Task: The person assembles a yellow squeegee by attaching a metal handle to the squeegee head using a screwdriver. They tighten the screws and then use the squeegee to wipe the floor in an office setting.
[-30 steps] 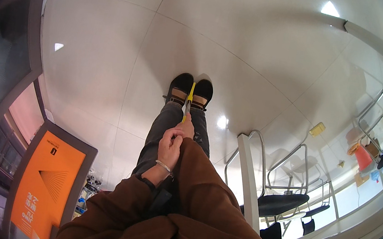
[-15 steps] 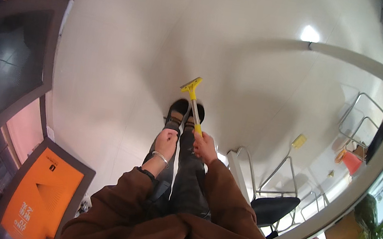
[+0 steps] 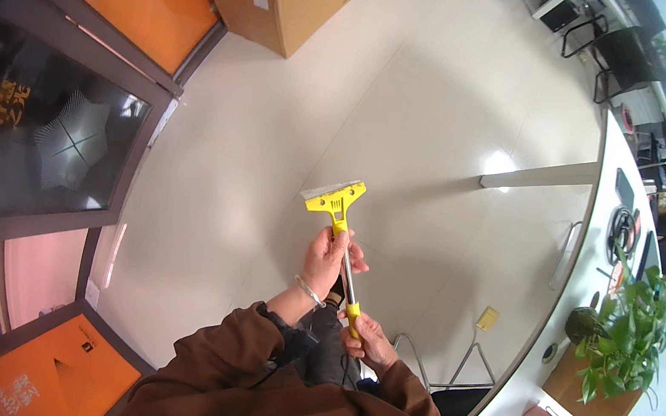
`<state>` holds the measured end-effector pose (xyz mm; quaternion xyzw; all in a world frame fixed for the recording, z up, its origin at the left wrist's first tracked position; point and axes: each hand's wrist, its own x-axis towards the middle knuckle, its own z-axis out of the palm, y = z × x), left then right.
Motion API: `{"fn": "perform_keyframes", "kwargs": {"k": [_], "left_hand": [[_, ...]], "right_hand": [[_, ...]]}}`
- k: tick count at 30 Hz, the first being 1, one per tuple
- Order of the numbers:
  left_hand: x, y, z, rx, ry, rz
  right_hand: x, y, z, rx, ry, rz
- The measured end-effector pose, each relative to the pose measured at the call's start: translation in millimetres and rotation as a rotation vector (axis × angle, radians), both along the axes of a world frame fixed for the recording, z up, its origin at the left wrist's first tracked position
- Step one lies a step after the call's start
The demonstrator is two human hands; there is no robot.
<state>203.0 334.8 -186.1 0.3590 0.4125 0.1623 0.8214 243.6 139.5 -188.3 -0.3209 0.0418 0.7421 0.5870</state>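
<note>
Above the floor, your left hand clasps the scraper below its head and your right hand pinches its yellow end; likely light and stiff, it's best held by the handle.

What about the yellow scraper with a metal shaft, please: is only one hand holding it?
No, both the left hand and the right hand hold the scraper.
</note>
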Motion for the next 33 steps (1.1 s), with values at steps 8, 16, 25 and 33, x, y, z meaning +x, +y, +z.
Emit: {"fn": "perform_keyframes", "kwargs": {"k": [8,16,25,33], "left_hand": [[3.9,-26.3,64.5,0.087,-0.227,-0.196],[36.2,-86.0,141.8,0.166,-0.433,-0.412],[43.2,-221.3,163.1,0.044,-0.375,-0.940],[2.0,-361.5,182.7,-0.152,-0.352,-1.187]], "right_hand": [[-12.6,-33.9,57.1,-0.111,-0.320,-0.080],[-23.2,-91.6,108.7,-0.067,-0.427,-0.289],[-89.1,-220.9,183.0,-0.301,-0.416,-0.546],[-175.2,-345.1,233.8,-0.491,-0.521,-0.792]]}}
